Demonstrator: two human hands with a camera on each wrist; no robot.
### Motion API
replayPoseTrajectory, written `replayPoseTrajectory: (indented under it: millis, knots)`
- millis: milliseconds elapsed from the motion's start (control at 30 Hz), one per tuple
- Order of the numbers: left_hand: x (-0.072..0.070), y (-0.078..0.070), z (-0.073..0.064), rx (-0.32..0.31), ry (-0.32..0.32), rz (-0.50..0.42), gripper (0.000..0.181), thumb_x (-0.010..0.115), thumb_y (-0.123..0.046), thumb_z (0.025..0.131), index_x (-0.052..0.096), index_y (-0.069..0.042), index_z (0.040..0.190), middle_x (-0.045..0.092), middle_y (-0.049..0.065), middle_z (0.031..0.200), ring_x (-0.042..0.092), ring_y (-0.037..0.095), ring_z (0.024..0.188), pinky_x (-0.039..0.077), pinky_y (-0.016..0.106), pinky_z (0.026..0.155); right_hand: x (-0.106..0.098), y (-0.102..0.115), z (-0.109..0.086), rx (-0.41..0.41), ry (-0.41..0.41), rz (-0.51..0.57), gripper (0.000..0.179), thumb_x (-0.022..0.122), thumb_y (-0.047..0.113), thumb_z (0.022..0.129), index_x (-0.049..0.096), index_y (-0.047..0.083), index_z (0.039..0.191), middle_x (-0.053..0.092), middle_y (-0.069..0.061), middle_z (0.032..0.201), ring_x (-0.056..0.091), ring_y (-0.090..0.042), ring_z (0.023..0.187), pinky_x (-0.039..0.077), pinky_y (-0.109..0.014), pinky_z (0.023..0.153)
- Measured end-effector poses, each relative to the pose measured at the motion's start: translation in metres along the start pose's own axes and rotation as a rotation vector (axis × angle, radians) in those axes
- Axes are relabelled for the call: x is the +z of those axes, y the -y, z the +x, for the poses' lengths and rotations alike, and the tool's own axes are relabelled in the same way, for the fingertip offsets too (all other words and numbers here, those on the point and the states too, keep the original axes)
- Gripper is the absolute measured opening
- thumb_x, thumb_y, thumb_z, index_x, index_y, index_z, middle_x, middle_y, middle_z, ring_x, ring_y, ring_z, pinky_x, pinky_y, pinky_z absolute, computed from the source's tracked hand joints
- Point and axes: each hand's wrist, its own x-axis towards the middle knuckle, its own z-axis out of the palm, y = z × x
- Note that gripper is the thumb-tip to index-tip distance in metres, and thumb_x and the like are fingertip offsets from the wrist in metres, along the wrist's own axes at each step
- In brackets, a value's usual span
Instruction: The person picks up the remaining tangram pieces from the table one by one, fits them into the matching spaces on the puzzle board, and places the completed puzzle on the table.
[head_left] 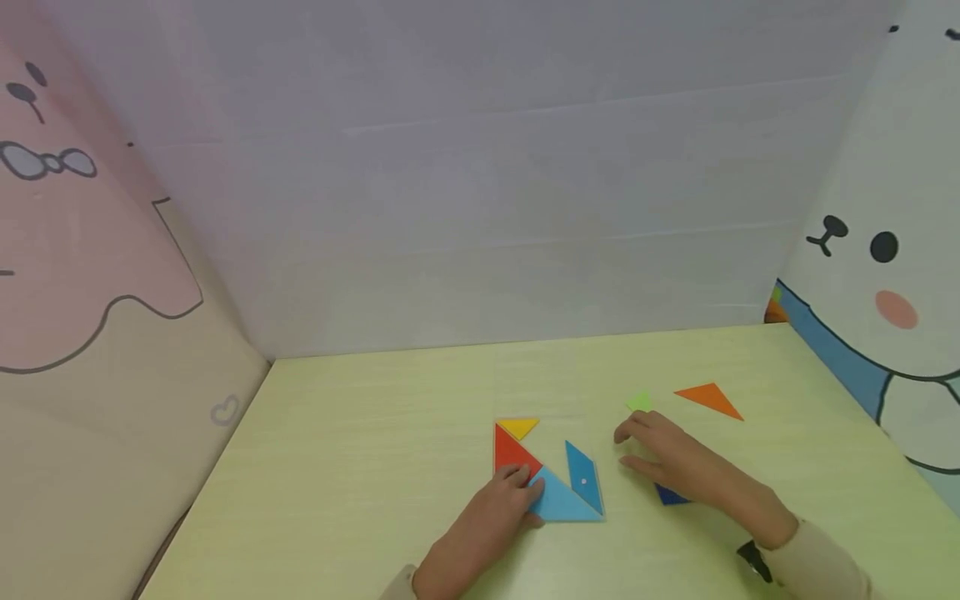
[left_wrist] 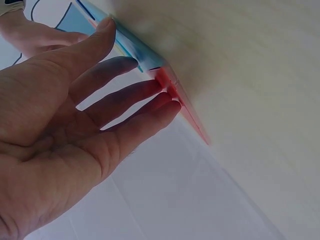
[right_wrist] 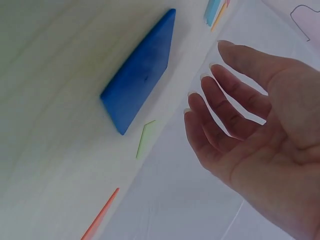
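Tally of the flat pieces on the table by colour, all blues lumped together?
Red piece: 1
Yellow piece: 1
Orange piece: 1
Green piece: 1
Blue pieces: 3 (light-blue triangle, mid-blue parallelogram, dark-blue piece)
Total: 7 in view

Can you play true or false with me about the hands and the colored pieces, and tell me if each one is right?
1. The left hand touches the red piece. True.
2. The right hand is gripping the dark blue piece. False: the right hand holds nothing, and the dark blue piece lies on the table.
3. The yellow piece is a triangle. True.
4. The orange piece touches the yellow piece. False: they lie well apart.
5. The green piece shows just beyond the right hand in the head view. True.
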Motion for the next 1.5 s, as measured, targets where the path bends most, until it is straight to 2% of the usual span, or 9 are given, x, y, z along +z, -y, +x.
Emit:
replayPoseTrajectory:
  millis: [233, 433, 700, 900, 1233, 1500]
  knots:
    - [0.001, 0.000, -0.001, 0.003, -0.006, 0.009, 0.041, 0.081, -0.034, 0.086, 0.074, -0.012, 0.120, 0.058, 0.000, 0.095, 0.056, 0.017, 0.100, 0.050, 0.017, 0.087, -0.005, -0.005, -0.001, 0.042, 0.009, 0.027, 0.022, 0.077, 0.011, 0.092, 0.066, 0.009, 0.112, 0.063, -0.001, 0.108, 0.060, -0.025, 0.099, 0.054, -0.038, 0.083]
    - [0.003, 0.000, -0.002, -0.007, 0.002, 0.006, 0.042, 0.080, -0.035, 0.086, 0.074, -0.012, 0.121, 0.060, 0.001, 0.098, 0.055, 0.017, 0.101, 0.051, 0.017, 0.086, -0.008, -0.010, -0.004, 0.079, 0.030, 0.029, 0.024, 0.078, 0.014, 0.092, 0.067, 0.009, 0.113, 0.062, -0.001, 0.108, 0.060, -0.022, 0.098, 0.055, -0.036, 0.083]
    - [0.001, -0.002, 0.000, -0.012, 0.013, -0.007, 0.042, 0.080, -0.034, 0.086, 0.074, -0.012, 0.122, 0.061, 0.001, 0.100, 0.056, 0.017, 0.101, 0.051, 0.018, 0.087, -0.015, -0.018, -0.012, 0.205, 0.170, 0.052, 0.026, 0.079, 0.026, 0.091, 0.068, 0.011, 0.110, 0.058, 0.004, 0.102, 0.052, -0.014, 0.090, 0.052, -0.031, 0.080]
    - [0.001, -0.002, 0.001, -0.031, 0.035, -0.016, 0.042, 0.080, -0.033, 0.087, 0.073, -0.013, 0.123, 0.061, 0.001, 0.100, 0.056, 0.018, 0.102, 0.051, 0.018, 0.088, -0.019, -0.023, -0.020, 0.192, 0.224, 0.089, 0.028, 0.080, 0.031, 0.090, 0.067, 0.011, 0.105, 0.056, 0.004, 0.096, 0.051, -0.012, 0.086, 0.050, -0.029, 0.076]
    - [0.002, -0.001, 0.000, -0.019, 0.004, 0.000, 0.042, 0.081, -0.034, 0.086, 0.073, -0.013, 0.122, 0.061, 0.001, 0.100, 0.056, 0.018, 0.102, 0.051, 0.019, 0.089, -0.025, -0.028, -0.026, 0.178, 0.293, 0.149, 0.040, 0.087, 0.031, 0.083, 0.064, 0.009, 0.108, 0.055, 0.001, 0.100, 0.057, -0.020, 0.092, 0.052, -0.032, 0.079]
    - [0.000, -0.002, 0.000, -0.024, 0.018, -0.008, 0.041, 0.080, -0.033, 0.086, 0.073, -0.013, 0.121, 0.061, 0.001, 0.100, 0.056, 0.019, 0.102, 0.051, 0.018, 0.088, -0.026, -0.027, -0.027, 0.236, 0.318, 0.188, 0.042, 0.088, 0.030, 0.082, 0.064, 0.010, 0.110, 0.056, -0.001, 0.104, 0.057, -0.023, 0.097, 0.052, -0.033, 0.082]
